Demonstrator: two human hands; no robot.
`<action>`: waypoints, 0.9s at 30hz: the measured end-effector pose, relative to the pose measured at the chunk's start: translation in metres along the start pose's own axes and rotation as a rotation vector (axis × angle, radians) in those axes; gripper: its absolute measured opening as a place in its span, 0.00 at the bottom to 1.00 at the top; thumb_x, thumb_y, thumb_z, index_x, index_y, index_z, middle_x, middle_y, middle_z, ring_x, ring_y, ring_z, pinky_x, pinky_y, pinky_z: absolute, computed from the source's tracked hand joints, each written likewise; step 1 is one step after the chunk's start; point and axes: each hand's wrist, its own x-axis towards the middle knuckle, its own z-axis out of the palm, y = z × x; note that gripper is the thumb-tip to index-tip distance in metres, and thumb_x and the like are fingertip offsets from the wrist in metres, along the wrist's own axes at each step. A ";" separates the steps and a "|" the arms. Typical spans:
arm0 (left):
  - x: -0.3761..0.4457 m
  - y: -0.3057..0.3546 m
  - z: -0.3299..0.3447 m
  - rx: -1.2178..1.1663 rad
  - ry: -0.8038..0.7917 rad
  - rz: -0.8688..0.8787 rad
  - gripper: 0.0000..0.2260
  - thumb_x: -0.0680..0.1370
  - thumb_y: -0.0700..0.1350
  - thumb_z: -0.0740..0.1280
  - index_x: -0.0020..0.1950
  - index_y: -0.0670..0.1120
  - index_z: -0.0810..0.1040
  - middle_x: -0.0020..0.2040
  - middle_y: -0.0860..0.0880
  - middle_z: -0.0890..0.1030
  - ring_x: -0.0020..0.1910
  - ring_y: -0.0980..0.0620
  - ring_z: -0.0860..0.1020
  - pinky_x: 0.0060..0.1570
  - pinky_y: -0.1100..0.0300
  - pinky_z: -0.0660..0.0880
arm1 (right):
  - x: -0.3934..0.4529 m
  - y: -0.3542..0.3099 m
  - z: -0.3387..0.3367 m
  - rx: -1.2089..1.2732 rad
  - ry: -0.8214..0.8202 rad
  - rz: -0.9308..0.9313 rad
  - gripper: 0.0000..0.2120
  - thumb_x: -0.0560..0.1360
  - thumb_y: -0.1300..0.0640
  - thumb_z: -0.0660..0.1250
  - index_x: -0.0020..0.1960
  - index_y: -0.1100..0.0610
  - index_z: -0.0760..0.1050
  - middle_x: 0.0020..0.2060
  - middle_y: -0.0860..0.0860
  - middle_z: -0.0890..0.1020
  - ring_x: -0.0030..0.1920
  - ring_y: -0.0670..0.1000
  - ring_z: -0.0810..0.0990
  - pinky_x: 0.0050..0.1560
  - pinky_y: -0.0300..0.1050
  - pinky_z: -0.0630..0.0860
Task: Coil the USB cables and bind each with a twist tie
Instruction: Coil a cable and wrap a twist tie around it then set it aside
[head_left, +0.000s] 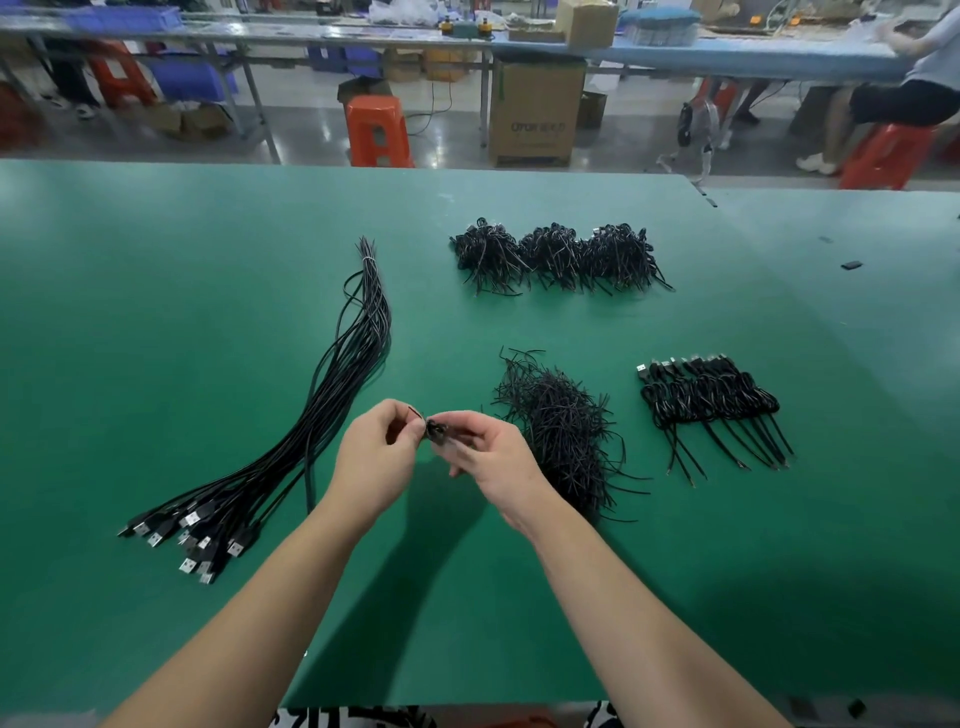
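Observation:
Above the green table (156, 338), my left hand (376, 457) and my right hand (491, 457) meet on a small black coiled USB cable (435, 432). My right hand holds the coil. My left hand pinches a thin black twist tie end (415, 413) sticking up beside it. A bundle of straight black USB cables (322, 410) lies to the left, plugs toward me. A heap of loose twist ties (563, 436) lies just right of my hands. A row of bound coils (711, 400) lies further right.
Three piles of bound black cables (556, 257) sit at the back of the table. A small dark piece (851, 265) lies at the far right. Beyond the table are orange stools (376, 130), a cardboard box (535, 109), long benches and a seated person (904, 88).

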 end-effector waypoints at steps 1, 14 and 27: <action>-0.001 0.001 0.001 0.013 -0.003 0.015 0.08 0.79 0.41 0.67 0.40 0.49 0.76 0.31 0.55 0.75 0.29 0.60 0.70 0.30 0.65 0.63 | 0.000 0.000 0.000 -0.034 0.041 -0.022 0.08 0.76 0.65 0.72 0.51 0.54 0.83 0.39 0.44 0.84 0.34 0.41 0.78 0.37 0.36 0.75; -0.012 -0.002 -0.004 0.527 0.031 0.698 0.07 0.72 0.31 0.65 0.43 0.42 0.78 0.39 0.49 0.75 0.34 0.46 0.71 0.43 0.55 0.64 | -0.004 -0.012 -0.003 0.099 -0.118 0.232 0.16 0.85 0.54 0.57 0.55 0.64 0.79 0.44 0.56 0.83 0.47 0.54 0.80 0.46 0.46 0.80; -0.013 0.006 -0.008 0.453 0.019 0.605 0.06 0.75 0.33 0.71 0.45 0.43 0.78 0.41 0.50 0.78 0.36 0.51 0.65 0.40 0.60 0.61 | -0.001 -0.010 -0.013 0.024 -0.196 0.110 0.12 0.84 0.61 0.60 0.60 0.64 0.79 0.49 0.54 0.84 0.49 0.49 0.81 0.57 0.48 0.79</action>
